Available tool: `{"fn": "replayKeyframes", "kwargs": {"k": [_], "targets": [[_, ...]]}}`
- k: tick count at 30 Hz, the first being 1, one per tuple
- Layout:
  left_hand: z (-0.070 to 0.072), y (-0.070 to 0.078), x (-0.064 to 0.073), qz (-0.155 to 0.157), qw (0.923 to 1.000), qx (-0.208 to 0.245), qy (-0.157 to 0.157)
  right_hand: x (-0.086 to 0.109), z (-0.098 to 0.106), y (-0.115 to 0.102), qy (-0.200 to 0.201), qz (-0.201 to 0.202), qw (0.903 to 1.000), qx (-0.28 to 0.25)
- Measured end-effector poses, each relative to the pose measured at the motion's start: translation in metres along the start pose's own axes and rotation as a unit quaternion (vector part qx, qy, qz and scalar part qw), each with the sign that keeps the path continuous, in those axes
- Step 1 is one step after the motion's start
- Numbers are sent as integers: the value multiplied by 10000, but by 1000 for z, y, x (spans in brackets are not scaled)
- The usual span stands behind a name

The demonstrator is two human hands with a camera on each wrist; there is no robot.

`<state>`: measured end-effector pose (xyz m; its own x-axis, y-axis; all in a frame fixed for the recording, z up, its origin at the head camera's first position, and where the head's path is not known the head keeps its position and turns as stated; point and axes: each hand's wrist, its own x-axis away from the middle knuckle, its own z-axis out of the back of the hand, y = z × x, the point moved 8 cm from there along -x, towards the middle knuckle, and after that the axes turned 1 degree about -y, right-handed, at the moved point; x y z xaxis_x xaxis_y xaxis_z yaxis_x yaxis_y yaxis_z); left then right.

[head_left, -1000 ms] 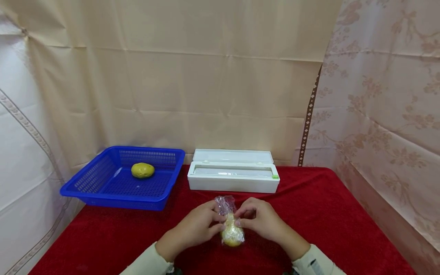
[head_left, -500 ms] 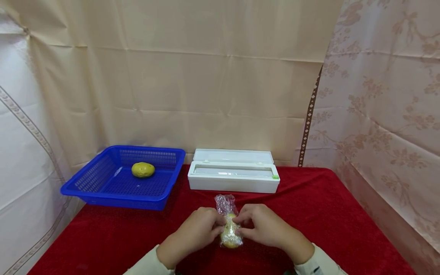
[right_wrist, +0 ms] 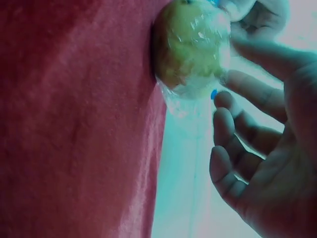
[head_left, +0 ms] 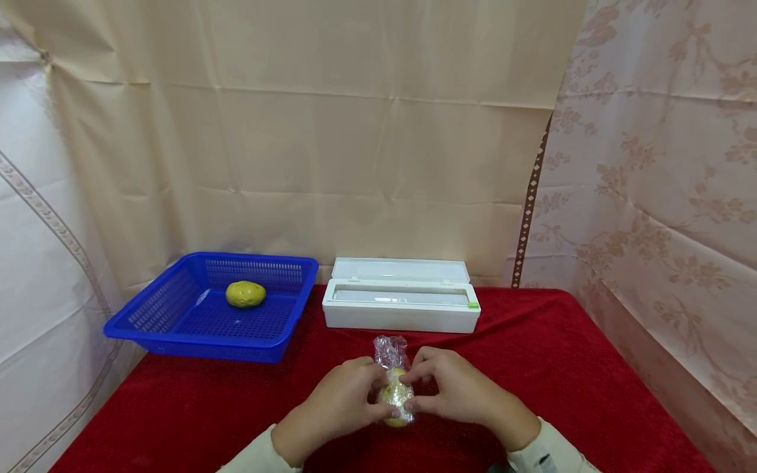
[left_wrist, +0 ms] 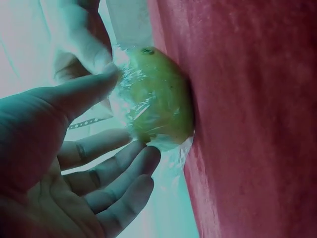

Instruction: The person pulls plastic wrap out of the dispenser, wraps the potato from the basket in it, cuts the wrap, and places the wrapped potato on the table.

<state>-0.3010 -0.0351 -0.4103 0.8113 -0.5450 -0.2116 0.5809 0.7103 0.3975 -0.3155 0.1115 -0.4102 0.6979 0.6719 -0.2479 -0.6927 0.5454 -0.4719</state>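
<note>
A potato wrapped in clear plastic wrap lies on the red cloth between the two hands. The wrap's crumpled free end sticks out past the potato on the far side. My left hand holds the wrapped potato from the left, thumb at the near part and index finger farther up. From the right, my right hand grips it with thumb and index finger. In the left wrist view, the thumb touches the film over the potato, while the other fingers are spread loosely below it.
At the back left a blue plastic basket holds a second, unwrapped potato. A white cling-film dispenser box with its lid raised and a green slider stands behind the hands. Beige curtain hangs behind the table.
The left thumb has slid toward the near end of the wrapped potato. Both hands have shifted slightly around it, and the wrap's free end has moved a little.
</note>
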Motion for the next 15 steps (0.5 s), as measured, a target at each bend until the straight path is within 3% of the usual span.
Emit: {"fn": "replayKeyframes", "kwargs": {"k": [3,9,15], "targets": [[0,-1,0,-130,9998,161,-41,1,0,-1,-19,-46,10000,82],[-3,-7,-3,-295,9955,796,-419,0,-1,-3,-129,-120,9998,-73],[-7,-11,-5,-485,9927,1045,-345,1,-3,-6,-306,-41,9995,-64]]}}
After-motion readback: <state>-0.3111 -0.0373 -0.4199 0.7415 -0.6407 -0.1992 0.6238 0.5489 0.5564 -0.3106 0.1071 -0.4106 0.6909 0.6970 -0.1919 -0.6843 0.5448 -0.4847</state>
